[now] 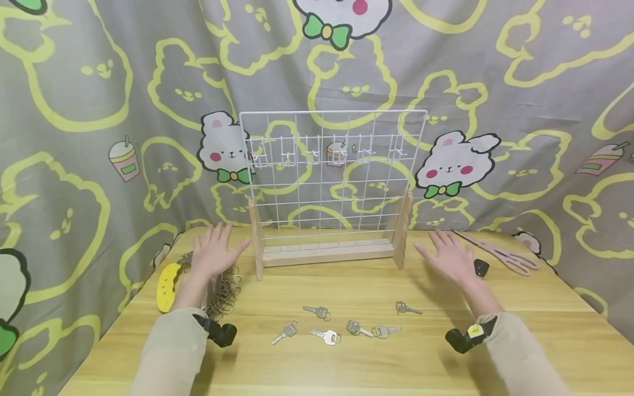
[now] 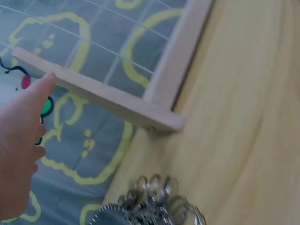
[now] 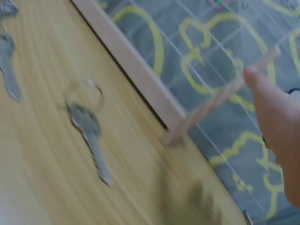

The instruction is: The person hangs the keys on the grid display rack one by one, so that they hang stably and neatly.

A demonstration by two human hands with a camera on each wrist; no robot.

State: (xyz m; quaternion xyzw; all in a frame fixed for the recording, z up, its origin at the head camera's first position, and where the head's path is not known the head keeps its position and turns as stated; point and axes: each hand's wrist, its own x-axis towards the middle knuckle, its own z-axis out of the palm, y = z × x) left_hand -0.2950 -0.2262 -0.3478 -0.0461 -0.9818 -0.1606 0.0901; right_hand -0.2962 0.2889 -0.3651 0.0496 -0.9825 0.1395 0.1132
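Observation:
My left hand [image 1: 212, 256] has its fingers spread, left of the white wire grid rack [image 1: 329, 181] with wooden legs. Its thumb points toward the rack's left leg [image 2: 98, 91] and holds nothing. Opposite it, my right hand [image 1: 449, 261] is also spread and empty, its thumb near the right leg [image 1: 403, 231]. In front of the rack lie several metal keys, some visibly fitted with rings, including one key [image 1: 327, 336] at the middle and another [image 1: 408, 308] nearer the right hand. A pile of metal rings [image 1: 225, 291] lies beneath and beside the left wrist.
Several white hooks [image 1: 312, 157] hang across the rack's grid. Left of the left wrist lies a yellow curved object [image 1: 168, 286] with holes. Beyond the right hand are pink-handled scissors [image 1: 510, 259] and a small black object [image 1: 481, 268]. A patterned grey curtain [image 1: 163, 82] stands behind.

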